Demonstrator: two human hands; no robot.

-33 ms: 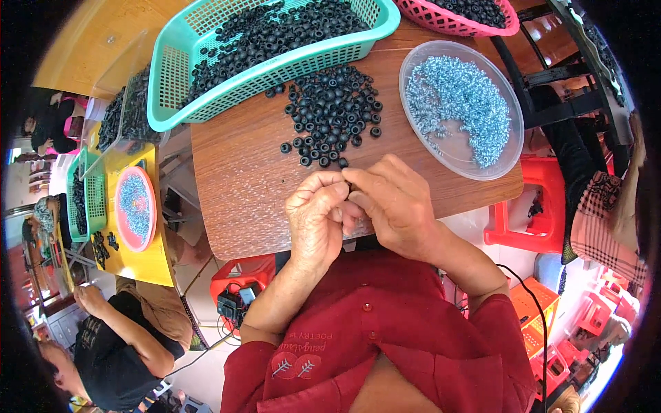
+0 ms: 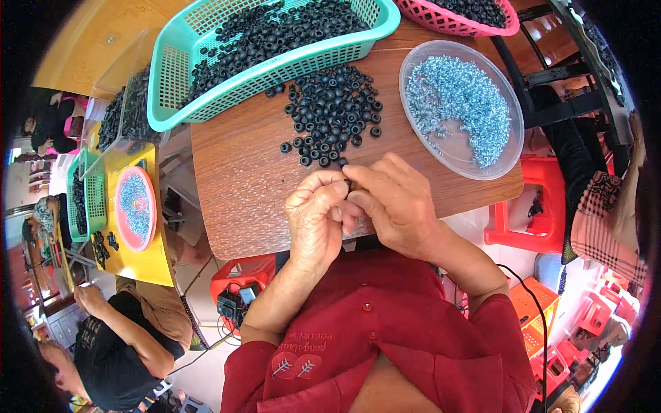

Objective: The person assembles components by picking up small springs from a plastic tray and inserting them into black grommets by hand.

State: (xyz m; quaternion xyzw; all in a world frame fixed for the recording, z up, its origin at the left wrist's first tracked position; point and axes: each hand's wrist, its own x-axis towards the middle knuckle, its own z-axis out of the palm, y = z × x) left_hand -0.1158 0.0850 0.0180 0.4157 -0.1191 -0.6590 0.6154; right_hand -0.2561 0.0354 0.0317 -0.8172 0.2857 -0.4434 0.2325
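Note:
My left hand (image 2: 315,213) and my right hand (image 2: 394,203) meet over the front edge of the brown wooden table (image 2: 241,199). Thumb and forefinger of each are pinched together around a small black round part (image 2: 349,184), mostly hidden by the fingertips. Just beyond the fingers lies a loose pile of black round parts with holes (image 2: 330,113). A clear round plastic tray (image 2: 460,160), right of the pile, holds many tiny shiny pale-blue pieces (image 2: 475,103), too small to make out well. Behind the pile stands a turquoise slotted basket (image 2: 275,76) full of the same black parts.
A pink basket (image 2: 454,26) of black parts stands at the far right. Red stools (image 2: 533,206) flank the table. At left, a person in black (image 2: 124,344) sits by a yellow table (image 2: 153,255) with a pink tray (image 2: 146,237). A black cable (image 2: 545,330) hangs at right.
My right hand's fingers have shifted very slightly at the pinched part. Everything else stays as it was.

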